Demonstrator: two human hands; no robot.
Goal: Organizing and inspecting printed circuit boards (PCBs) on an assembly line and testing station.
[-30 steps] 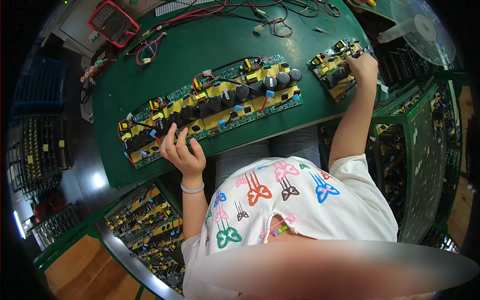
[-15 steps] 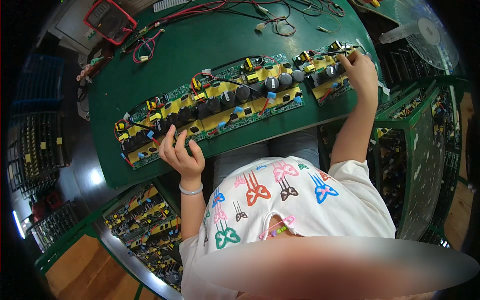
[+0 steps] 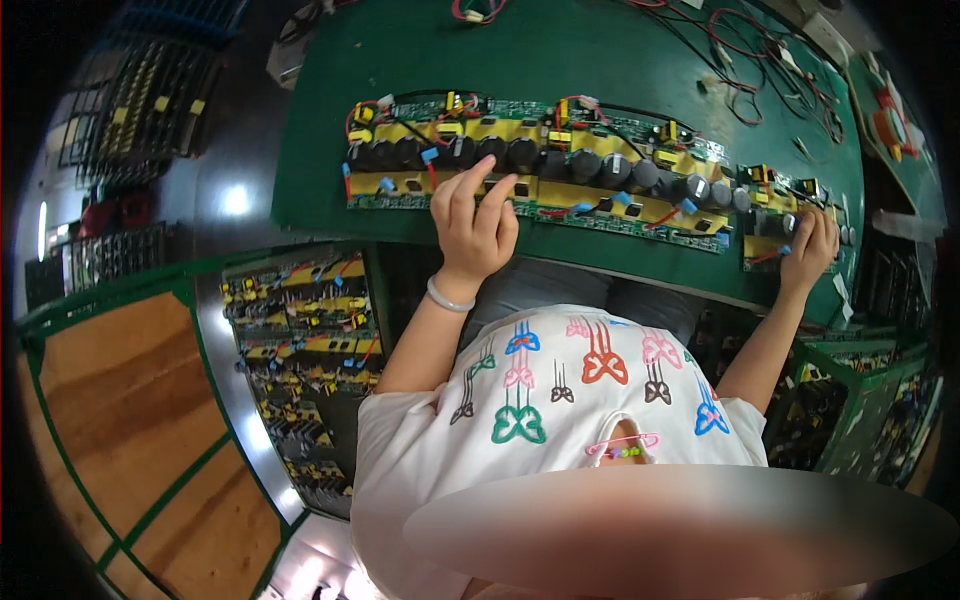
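A row of green circuit boards (image 3: 640, 205) lies across the table, carrying yellow-wrapped parts, dark round capacitors, blue connectors and short wires. My left hand (image 3: 475, 225), with a pale bangle at the wrist, is over the row's near edge left of its middle. Its fingers are apart and hold nothing; whether the fingertips touch the board is hard to tell. Right of the row sits a shorter circuit board (image 3: 765, 250), a small gap away. My right hand (image 3: 812, 255) has its fingers bent closed over this board by its capacitors, hiding part of it.
Loose red and black cables (image 3: 750, 70) lie at the table's back right. Racks of similar boards (image 3: 300, 350) stand at the lower left and a green rack (image 3: 850, 400) at the right. A wooden-panelled green frame (image 3: 120, 390) is at far left.
The view has swung left, so the boards appear further right and the multimeter is out of sight. My right hand has come from the shorter board's far edge down to its capacitors.
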